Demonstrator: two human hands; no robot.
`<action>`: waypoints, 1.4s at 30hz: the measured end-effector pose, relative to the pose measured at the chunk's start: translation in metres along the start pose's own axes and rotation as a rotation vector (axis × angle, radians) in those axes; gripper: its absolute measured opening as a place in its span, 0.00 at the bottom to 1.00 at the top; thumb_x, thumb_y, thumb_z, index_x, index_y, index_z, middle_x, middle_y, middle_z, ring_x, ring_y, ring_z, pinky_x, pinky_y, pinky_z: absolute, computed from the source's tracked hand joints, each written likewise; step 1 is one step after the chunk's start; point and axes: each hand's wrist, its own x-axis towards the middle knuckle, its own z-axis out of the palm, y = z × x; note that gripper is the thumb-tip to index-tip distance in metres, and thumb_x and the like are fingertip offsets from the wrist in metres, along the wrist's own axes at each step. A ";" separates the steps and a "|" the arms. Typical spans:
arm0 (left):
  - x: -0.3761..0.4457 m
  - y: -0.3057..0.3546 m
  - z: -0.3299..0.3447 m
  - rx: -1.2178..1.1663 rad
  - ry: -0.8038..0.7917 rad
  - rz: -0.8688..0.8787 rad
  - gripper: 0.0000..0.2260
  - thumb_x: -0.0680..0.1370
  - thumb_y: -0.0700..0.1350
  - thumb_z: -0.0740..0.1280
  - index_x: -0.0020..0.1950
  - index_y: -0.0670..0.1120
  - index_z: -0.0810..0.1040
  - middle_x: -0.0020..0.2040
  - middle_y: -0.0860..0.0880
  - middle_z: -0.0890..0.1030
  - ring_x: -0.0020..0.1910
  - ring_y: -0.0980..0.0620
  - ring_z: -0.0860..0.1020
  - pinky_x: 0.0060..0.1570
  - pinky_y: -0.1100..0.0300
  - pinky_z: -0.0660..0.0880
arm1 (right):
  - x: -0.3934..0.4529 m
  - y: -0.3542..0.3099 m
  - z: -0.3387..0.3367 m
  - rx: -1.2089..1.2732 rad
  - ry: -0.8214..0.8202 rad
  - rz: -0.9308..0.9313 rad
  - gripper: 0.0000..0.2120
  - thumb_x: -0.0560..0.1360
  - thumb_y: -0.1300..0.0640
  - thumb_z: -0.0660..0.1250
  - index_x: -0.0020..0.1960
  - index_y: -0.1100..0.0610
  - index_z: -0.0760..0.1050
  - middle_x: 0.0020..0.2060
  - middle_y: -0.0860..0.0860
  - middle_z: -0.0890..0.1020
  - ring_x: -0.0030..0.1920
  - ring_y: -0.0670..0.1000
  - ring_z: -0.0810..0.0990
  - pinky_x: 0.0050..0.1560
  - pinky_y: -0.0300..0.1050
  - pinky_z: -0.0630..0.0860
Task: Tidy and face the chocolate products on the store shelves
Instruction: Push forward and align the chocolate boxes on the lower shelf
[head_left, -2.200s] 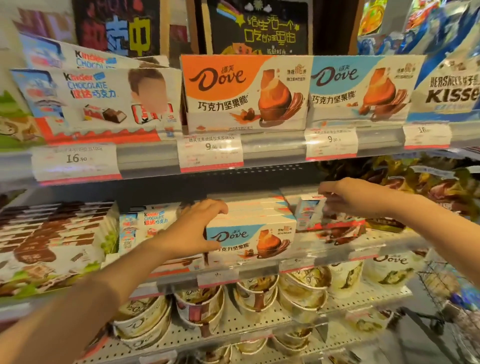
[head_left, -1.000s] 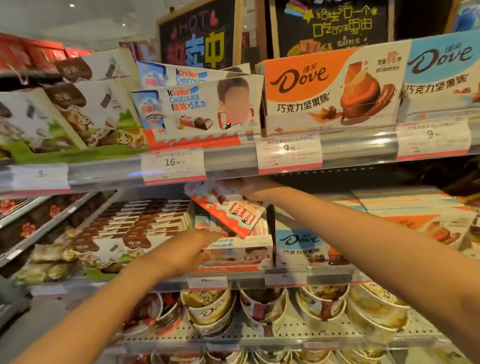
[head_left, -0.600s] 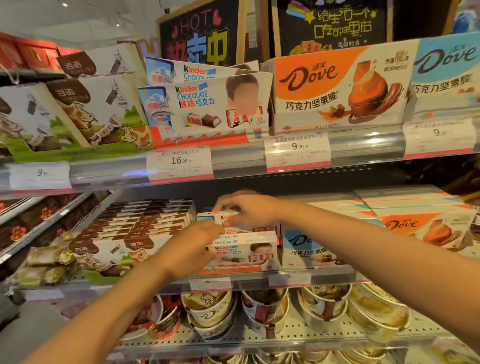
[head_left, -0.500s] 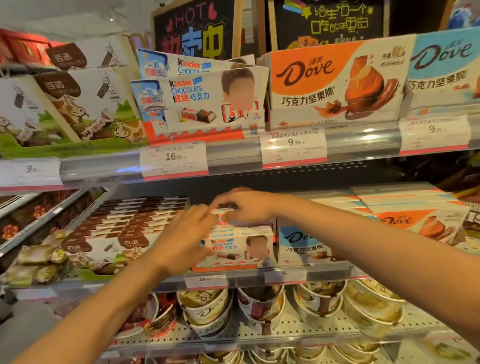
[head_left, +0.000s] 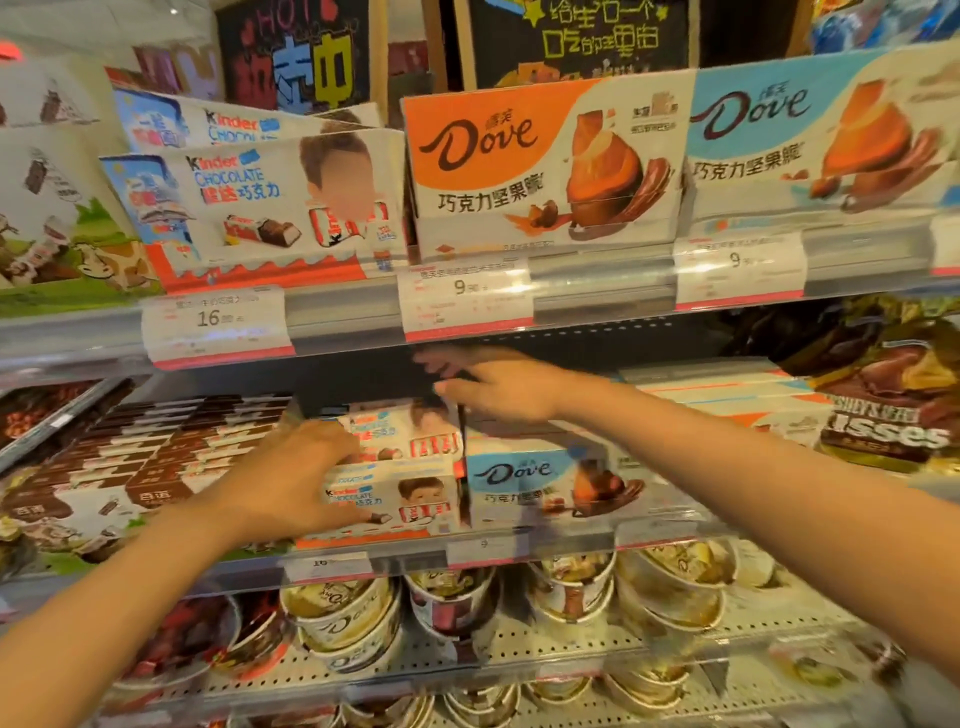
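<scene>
In the centre of the frame the left hand (head_left: 298, 480) lies spread over the left end of the front Kinder Chocolate box (head_left: 400, 499) on the middle shelf (head_left: 519, 548), fingers splayed across its top and face, pressing rather than closed around it. A second Kinder box (head_left: 400, 426) sits on top of it, set further back. The right hand (head_left: 498, 392) hovers above and just right of that upper box, fingers loosely extended and motion-blurred, holding nothing; open dark space lies between it and the underside of the upper shelf (head_left: 597, 286). Just beside the Kinder boxes, to the right, a blue Dove box (head_left: 540, 483) faces forward at the shelf lip, with more flat boxes stacked behind it toward the right. At the right edge a Kisses bag (head_left: 888, 421) leans. To the left, brown-and-white chocolate boxes (head_left: 156, 457) fill the shelf in tight rows. On the upper shelf stand a large Kinder display carton (head_left: 260, 208), an orange Dove carton (head_left: 545, 161) and a blue Dove carton (head_left: 826, 135), edges touching, with price tags (head_left: 218, 325) clipped below. The lower wire shelf (head_left: 545, 649) holds nested Dove cups (head_left: 343, 618) packed closely.
</scene>
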 end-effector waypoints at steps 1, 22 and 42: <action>0.005 0.006 0.000 -0.041 0.068 -0.013 0.26 0.65 0.72 0.61 0.53 0.55 0.73 0.51 0.56 0.74 0.51 0.55 0.72 0.56 0.54 0.69 | -0.014 0.012 -0.013 0.051 0.027 0.020 0.19 0.80 0.58 0.57 0.71 0.57 0.65 0.66 0.53 0.72 0.62 0.48 0.72 0.56 0.28 0.64; 0.068 0.090 0.012 -0.481 0.022 0.117 0.31 0.61 0.68 0.72 0.62 0.72 0.65 0.69 0.65 0.63 0.69 0.62 0.61 0.68 0.52 0.66 | -0.122 0.081 -0.013 -0.434 0.197 0.026 0.14 0.67 0.46 0.73 0.42 0.51 0.70 0.46 0.46 0.75 0.43 0.49 0.74 0.43 0.46 0.76; 0.097 0.144 -0.021 -0.570 0.134 0.073 0.16 0.65 0.57 0.66 0.49 0.52 0.79 0.51 0.55 0.76 0.54 0.57 0.75 0.56 0.52 0.75 | -0.191 0.119 -0.119 0.293 0.319 0.169 0.13 0.70 0.57 0.71 0.53 0.58 0.76 0.48 0.46 0.81 0.46 0.39 0.81 0.41 0.30 0.77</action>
